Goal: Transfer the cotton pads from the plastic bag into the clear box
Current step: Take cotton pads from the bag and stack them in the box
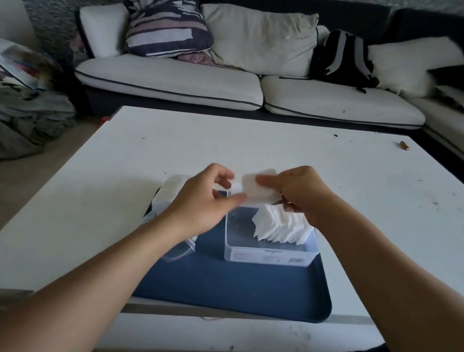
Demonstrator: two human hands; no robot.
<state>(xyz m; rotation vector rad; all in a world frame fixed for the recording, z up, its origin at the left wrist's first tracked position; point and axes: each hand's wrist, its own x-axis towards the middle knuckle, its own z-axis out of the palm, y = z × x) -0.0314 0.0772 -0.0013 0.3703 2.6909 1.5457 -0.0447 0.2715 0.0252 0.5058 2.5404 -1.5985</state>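
A clear box stands on a dark blue tray and holds a leaning row of several white cotton pads at its right side. The plastic bag with more pads lies on the tray's left, partly hidden behind my left arm. Above the box's far edge my right hand pinches a white cotton pad. My left hand is right beside it, thumb and fingers touching the pad's left edge.
The tray sits near the front of a white low table. A small brown object lies at the table's far right. A sofa with cushions and a black backpack stands behind it.
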